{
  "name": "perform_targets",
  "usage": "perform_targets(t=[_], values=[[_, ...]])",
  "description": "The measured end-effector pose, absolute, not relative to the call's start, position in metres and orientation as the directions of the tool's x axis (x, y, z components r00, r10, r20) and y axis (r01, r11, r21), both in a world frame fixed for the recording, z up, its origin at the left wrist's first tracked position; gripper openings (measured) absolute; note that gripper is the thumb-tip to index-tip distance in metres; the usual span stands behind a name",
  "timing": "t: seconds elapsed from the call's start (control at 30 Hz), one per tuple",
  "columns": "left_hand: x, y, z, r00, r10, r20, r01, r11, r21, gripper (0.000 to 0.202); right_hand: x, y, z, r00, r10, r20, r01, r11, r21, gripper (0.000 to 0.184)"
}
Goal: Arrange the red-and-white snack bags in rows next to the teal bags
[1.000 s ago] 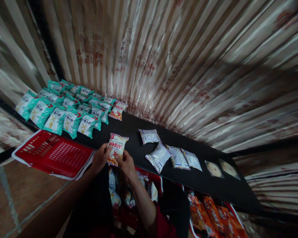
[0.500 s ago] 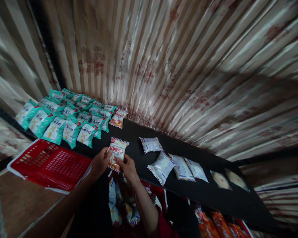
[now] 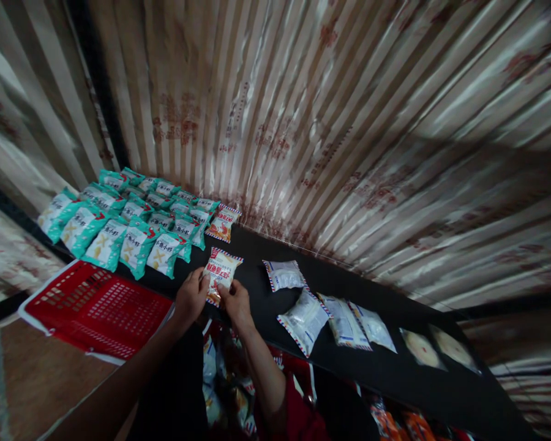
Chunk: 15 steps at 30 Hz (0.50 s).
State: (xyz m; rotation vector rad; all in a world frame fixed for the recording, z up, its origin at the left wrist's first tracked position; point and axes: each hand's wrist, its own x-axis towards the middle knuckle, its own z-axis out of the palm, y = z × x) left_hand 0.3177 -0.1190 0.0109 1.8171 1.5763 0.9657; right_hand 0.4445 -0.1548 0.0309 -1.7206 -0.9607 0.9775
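Between both hands is a snack bag (image 3: 221,269) with red print and a striped edge, held over the black shelf (image 3: 252,248). My left hand (image 3: 193,295) is closed on its left side. On its lower right edge, my right hand (image 3: 237,304) pinches the bag. Behind it a matching snack bag (image 3: 223,223) lies beside rows of teal-and-white snack bags (image 3: 133,245). To the right, several pale bags (image 3: 303,320) with striped edges lie with their plain sides up.
A red basket (image 3: 105,306) with a white rim sits below the shelf at left. Under my arms, another basket holds several snack bags (image 3: 211,361). Two flat clear packets (image 3: 421,349) lie at right, with orange packs (image 3: 417,427) lower down. A pleated curtain (image 3: 275,122) hangs behind.
The held snack bag has moved slightly up and away, toward the matching bag at the back, with both hands still on it. The view has shifted a little.
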Motion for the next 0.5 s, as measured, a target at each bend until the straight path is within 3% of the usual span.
perform_targets(t=[0.3,0.5], values=[[0.324,-0.117,0.009,0.073,0.897,0.435,0.667,-0.368,0.648,0.038,0.443,-0.131,0.022,0.430,0.888,-0.163,0.182,-0.263,-0.948,0.026],[0.327,-0.115,0.006,0.105,0.875,0.472,0.692,-0.405,0.597,0.039,0.444,-0.122,0.017,0.443,0.880,-0.168,0.221,-0.289,-0.931,0.025]])
